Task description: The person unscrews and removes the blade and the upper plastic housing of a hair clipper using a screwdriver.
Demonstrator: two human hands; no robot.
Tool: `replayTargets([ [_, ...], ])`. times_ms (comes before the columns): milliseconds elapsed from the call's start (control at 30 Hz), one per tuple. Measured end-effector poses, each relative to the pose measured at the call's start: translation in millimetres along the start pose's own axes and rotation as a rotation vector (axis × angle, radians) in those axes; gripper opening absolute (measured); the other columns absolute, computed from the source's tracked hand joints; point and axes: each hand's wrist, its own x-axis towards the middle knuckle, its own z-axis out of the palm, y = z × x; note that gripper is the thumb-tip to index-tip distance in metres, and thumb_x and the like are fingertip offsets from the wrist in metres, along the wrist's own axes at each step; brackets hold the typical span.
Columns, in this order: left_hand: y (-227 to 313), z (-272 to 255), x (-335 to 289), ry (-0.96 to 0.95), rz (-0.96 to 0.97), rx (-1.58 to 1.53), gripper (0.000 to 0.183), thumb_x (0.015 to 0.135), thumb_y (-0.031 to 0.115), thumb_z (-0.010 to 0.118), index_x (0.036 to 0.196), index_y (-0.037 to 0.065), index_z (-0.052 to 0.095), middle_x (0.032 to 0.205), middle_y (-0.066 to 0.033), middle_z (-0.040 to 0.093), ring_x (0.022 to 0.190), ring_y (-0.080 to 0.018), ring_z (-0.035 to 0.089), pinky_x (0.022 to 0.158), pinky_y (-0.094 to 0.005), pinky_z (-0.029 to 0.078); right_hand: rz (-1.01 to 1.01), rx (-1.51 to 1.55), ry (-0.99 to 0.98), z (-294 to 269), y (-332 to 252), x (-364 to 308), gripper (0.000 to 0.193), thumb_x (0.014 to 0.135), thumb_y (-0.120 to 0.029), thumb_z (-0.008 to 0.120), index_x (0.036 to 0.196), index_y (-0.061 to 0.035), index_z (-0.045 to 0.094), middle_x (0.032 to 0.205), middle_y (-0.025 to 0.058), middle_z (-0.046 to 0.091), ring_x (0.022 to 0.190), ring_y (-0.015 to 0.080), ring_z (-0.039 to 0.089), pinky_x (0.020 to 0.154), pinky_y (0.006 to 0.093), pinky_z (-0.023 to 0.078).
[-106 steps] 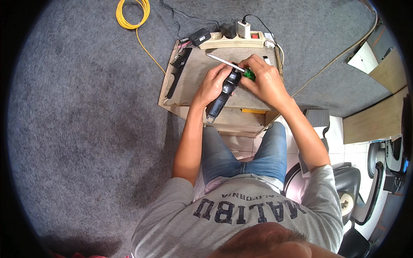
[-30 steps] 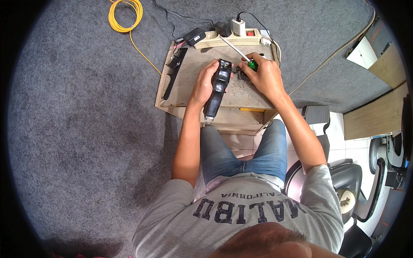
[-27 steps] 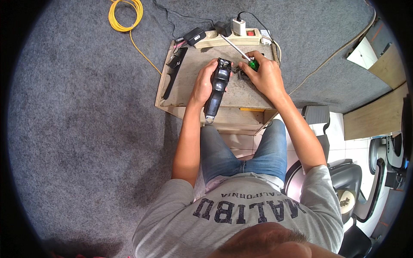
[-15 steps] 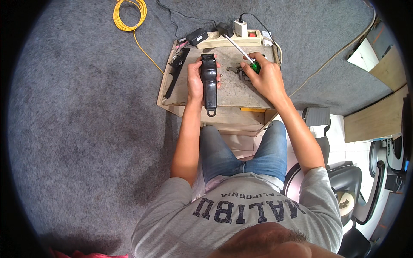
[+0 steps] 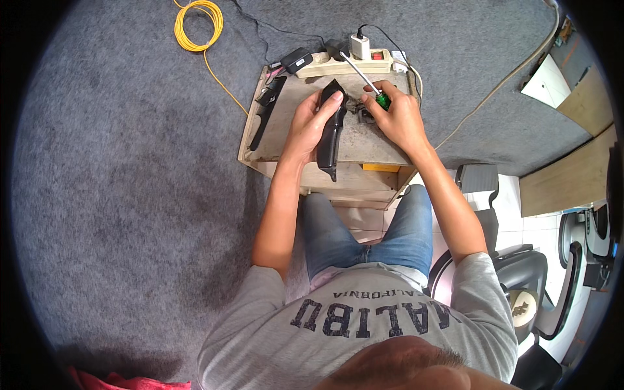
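Note:
My left hand (image 5: 308, 127) is closed round a black hair clipper (image 5: 330, 136), with the thumb lying along its upper part. The clipper is tilted onto its side, its blade end pointing away from me. In my right hand (image 5: 402, 118) is a screwdriver (image 5: 361, 73) with a green handle, its metal shaft pointing up and to the left, apart from the clipper. Small dark parts (image 5: 361, 113) lie on the wooden table top (image 5: 286, 140) between the two hands; their kind is too small to tell.
A black comb (image 5: 263, 120) lies along the table's left side. At the far edge, a power strip (image 5: 344, 65) carries a white plug (image 5: 360, 47) and black adapters (image 5: 298, 60). A coiled yellow cable (image 5: 198, 26) rests on grey carpet. Black chairs (image 5: 520, 273) stand at the right.
My left hand has turned the clipper from face-up onto its side and shifted it slightly right, with the thumb now across it. The right hand with the screwdriver has barely moved.

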Motion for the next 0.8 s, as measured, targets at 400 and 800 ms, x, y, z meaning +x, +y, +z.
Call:
replayTargets([
  [400,13,-7,4,0.141,-0.048,0.124,0.038,0.105,0.045,0.068,0.116,0.008,0.066,0.084,-0.0054,0.071,0.064,-0.0089,0.064,0.055,-0.0232,0.051,-0.068,0.053,0.066,5,3,-2,0.03,0.101,-0.03,0.077,0.117,-0.005,0.078,0.059,0.0101,0.061,0.052,0.0184,0.057,0.056,0.0385,0.046],
  [800,-1,-29,4,-0.043,-0.147,-0.356,0.055,0.108,0.061,0.043,0.115,0.01,0.061,0.089,-0.0079,0.067,0.064,-0.0187,0.066,0.049,-0.0324,0.055,-0.001,0.079,0.055,4,7,-3,0.03,0.102,-0.029,0.074,0.118,-0.0039,0.078,0.063,0.0066,0.062,0.056,0.0125,0.054,0.058,0.0344,0.045],
])
